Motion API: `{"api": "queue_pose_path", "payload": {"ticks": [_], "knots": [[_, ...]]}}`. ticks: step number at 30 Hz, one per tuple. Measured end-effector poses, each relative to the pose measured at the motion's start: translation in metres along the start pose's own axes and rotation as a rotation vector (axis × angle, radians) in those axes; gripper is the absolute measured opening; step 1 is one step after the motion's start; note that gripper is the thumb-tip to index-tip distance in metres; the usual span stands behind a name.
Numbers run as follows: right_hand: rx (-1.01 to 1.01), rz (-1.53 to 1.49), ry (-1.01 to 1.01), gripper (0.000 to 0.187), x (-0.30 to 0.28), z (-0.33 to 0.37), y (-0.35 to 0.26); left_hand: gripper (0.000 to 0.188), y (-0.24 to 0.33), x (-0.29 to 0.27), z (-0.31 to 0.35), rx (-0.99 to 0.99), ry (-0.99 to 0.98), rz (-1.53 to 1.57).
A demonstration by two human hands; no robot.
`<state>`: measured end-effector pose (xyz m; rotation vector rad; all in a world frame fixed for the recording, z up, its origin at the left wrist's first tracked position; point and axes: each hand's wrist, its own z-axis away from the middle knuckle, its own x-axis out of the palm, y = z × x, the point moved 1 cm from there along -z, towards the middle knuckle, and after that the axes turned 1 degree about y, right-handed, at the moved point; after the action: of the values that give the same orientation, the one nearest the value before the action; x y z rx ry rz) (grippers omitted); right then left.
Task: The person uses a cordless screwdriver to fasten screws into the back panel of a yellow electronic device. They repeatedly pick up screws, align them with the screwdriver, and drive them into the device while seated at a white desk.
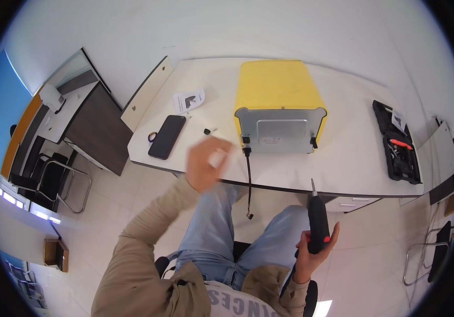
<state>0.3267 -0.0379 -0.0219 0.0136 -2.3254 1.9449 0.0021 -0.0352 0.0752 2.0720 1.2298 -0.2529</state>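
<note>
My right hand point(314, 256) is wrapped around a black electric screwdriver point(318, 219) with a red button. Its thin metal bit points up, just past the table's front edge. My left hand point(208, 162) is over the front edge of the table, smeared by motion; a pale patch shows at its fingers, and I cannot make out whether it holds anything. Right of it stands a yellow box-shaped appliance point(277, 87) with a grey metal panel point(282, 132) facing me. A short black cable point(248, 179) hangs from the panel's lower left corner. A small black part point(207, 131) lies beyond my left hand.
On the white table point(343, 132), a dark phone point(167, 137), a ring-shaped item point(152, 137) and a printed leaflet point(189, 100) lie at left. An open black tool case point(396, 145) with an orange-red tool sits at right. Another desk point(87, 113) and chair stand farther left.
</note>
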Motion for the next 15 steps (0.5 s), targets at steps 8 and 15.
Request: {"api": "queue_pose_path", "payload": {"ticks": [8,15], "knots": [[-0.022,-0.014,-0.088,0.093,0.017,0.012,0.001,0.008,-0.167,-0.066,-0.021,-0.224,-0.106,-0.648],[-0.115,0.068,-0.071,0.09,0.012,0.022,0.007,0.008,-0.196,-0.032,-0.038,-0.161,-0.303,-0.863]]}}
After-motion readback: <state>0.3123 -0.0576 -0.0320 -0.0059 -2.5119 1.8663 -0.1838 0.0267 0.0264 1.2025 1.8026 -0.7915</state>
